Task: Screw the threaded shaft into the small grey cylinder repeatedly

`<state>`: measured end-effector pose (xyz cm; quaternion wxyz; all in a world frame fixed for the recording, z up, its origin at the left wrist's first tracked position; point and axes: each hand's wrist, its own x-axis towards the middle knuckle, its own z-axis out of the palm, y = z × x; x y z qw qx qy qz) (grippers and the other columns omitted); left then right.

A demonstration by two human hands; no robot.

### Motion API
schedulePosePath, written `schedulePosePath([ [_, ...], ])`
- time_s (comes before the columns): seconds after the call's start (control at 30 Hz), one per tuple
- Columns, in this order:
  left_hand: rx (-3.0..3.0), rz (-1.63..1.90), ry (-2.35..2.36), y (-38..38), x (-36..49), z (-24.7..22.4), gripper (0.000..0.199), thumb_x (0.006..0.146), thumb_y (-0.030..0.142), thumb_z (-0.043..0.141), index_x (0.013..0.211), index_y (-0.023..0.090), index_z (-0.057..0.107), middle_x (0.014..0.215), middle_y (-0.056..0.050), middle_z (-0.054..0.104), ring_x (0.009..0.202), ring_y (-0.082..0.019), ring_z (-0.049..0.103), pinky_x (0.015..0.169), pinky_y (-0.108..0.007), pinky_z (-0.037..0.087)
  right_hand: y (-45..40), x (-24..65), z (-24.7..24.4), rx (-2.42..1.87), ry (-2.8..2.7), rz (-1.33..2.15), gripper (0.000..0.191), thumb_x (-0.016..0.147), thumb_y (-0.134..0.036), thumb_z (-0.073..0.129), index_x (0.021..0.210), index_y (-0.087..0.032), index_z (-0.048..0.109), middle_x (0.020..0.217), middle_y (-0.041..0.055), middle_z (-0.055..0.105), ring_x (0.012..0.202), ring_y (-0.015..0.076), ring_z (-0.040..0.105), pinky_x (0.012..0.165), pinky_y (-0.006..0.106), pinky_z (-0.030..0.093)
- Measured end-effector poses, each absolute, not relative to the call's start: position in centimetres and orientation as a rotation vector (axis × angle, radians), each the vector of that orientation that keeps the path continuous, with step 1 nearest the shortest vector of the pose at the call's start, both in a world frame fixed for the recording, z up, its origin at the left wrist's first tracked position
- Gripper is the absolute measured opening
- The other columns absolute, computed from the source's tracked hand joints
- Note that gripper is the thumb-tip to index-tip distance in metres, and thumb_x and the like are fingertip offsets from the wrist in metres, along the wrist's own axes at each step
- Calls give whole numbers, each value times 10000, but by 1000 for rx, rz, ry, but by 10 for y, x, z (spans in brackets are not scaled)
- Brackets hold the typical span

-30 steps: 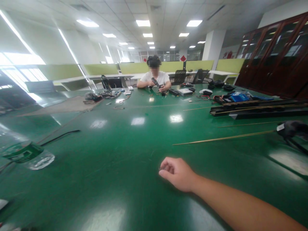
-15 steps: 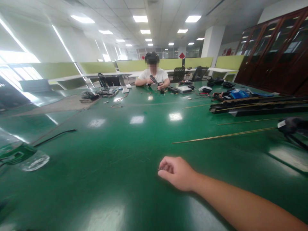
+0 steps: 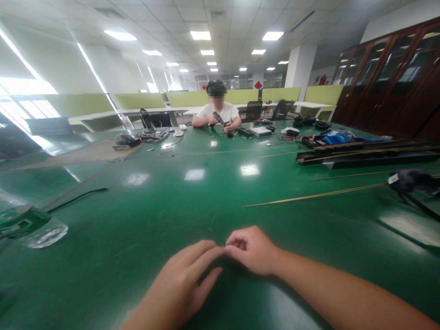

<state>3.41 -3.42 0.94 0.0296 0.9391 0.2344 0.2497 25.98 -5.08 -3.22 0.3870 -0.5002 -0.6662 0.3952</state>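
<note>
My right hand rests on the green tabletop, its fingers curled round a small dark thing. Only a tip of that thing shows at the thumb and forefinger, too little to name. From the lower left comes my left hand, fingers stretched out and thumb apart. Its forefinger tip reaches the small dark tip at my right hand; whether it presses on it I cannot tell. Nothing shows between the left thumb and fingers.
Thin brass-coloured rods lie ahead to the right, by a black tool and long black channels. A clear plastic bottle lies at left, near a black cable. Across the table, a person holds a power tool.
My left hand has come into view from the lower left and moved up to the right hand's fingertips. My right hand stays almost where it was, still closed.
</note>
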Motion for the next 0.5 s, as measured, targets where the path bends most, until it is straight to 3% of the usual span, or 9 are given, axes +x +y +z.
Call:
schedulePosePath([
  [0.2,2897,810,631,-21,70,1,208,949,152,477,1052,206,650,907,-60,673,792,-163,655,714,-243,545,-51,259,-34,-1289,-1758,906,153,825,-311,710,782,-167,731,647,-14,660,579,118,570,530,205,369],
  [0.37,2829,757,712,-22,64,-2,232,976,177,445,1092,235,638,859,-21,658,749,-152,636,666,-235,532,-52,258,-35,-1313,-1801,903,185,847,-368,682,846,-190,734,658,-24,660,567,108,566,514,193,377],
  [0.5,2737,835,791,-21,53,10,176,986,247,481,1045,245,646,925,-10,673,822,-137,658,734,-213,545,-54,260,-34,-1252,-1812,1013,274,794,-447,743,898,-193,734,651,-33,651,552,97,561,517,181,402],
])
